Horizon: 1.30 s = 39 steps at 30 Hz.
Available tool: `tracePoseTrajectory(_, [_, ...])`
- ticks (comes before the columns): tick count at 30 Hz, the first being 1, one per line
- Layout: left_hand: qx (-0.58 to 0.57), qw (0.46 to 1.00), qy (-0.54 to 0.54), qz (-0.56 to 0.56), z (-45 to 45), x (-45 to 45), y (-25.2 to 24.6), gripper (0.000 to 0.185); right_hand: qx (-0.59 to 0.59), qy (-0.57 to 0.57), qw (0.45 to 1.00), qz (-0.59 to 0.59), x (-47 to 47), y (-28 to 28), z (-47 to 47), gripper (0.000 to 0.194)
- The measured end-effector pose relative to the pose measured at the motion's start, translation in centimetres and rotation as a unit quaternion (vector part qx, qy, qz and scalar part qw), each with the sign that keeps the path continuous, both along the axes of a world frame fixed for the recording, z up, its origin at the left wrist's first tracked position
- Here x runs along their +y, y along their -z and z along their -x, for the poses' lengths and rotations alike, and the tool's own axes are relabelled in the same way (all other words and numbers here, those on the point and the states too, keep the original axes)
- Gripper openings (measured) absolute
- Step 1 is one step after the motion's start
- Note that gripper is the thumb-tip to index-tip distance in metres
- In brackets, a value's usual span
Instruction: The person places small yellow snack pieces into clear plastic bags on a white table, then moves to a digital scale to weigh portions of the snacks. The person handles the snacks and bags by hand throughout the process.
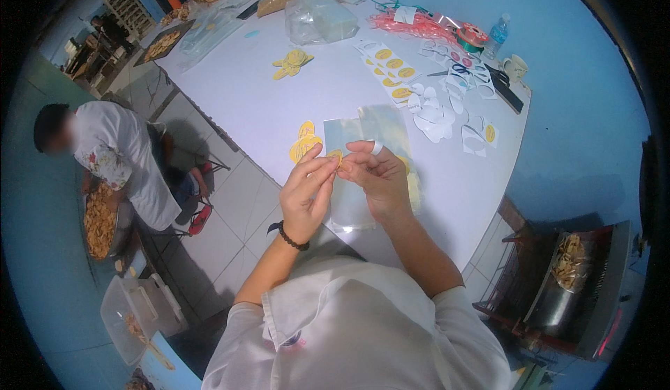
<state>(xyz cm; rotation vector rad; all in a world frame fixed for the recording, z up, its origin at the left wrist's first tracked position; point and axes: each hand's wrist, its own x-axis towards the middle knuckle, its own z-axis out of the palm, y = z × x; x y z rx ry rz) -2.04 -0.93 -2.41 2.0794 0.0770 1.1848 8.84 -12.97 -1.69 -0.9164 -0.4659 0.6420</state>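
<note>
Between the fingertips of my left hand (306,188) and my right hand (381,180) is a small yellow oval sticker (335,155). Both hands pinch it over the white table. My right hand has a white wrap on one finger. Beneath the hands lie clear plastic bags (386,126), overlapping flat on the tabletop. Part of another yellow label (405,165) shows past my right hand. Left of the bags, close to my left fingers, rests a small pile of yellow oval stickers (304,144). A second group of these stickers (293,63) lies farther up the table.
At right are sticker sheets (393,65), white paper scraps (434,120), scissors (460,70), pink ribbon (405,23), a water bottle (497,35) and a mug (515,67). Plastic bags (319,18) lie at the back. A co-worker (123,154) bends over a tub of chips (100,222) at left.
</note>
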Motion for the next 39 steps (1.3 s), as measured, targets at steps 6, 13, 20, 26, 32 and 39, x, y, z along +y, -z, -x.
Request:
tracePoseTrajectory(6, [-0.001, 1.0, 0.005, -0.001, -0.3, 0.1, 0.0, 0.041, 0.012, -0.005, 1.0, 0.0, 0.1, -0.1, -0.4, 0.033])
tracePoseTrajectory(13, [0.004, 0.998, -0.018, -0.059, -0.4, 0.5, -0.6, 0.038, -0.046, 0.011, 0.998, 0.029, -0.2, -0.6, -0.7, 0.027])
tracePoseTrajectory(20, [0.073, 0.965, -0.089, -0.237, 0.3, -0.6, -1.6, 0.036, -0.25, 0.101, 0.959, 0.091, 0.4, 0.4, -0.5, 0.022])
tracePoseTrajectory(26, [0.07, 0.957, -0.098, -0.265, -0.2, -1.2, -0.7, 0.036, -0.324, 0.139, 0.926, 0.137, 0.3, 1.2, -0.7, 0.019])
tracePoseTrajectory(32, [0.07, 0.97, -0.082, -0.219, -0.5, -0.6, -0.5, 0.04, -0.207, 0.077, 0.967, 0.128, 0.1, 1.1, -1.4, 0.021])
tracePoseTrajectory(39, [0.069, 0.972, -0.085, -0.206, -0.5, -0.2, -0.7, 0.04, -0.192, 0.067, 0.971, 0.125, 0.2, 0.4, -1.4, 0.022])
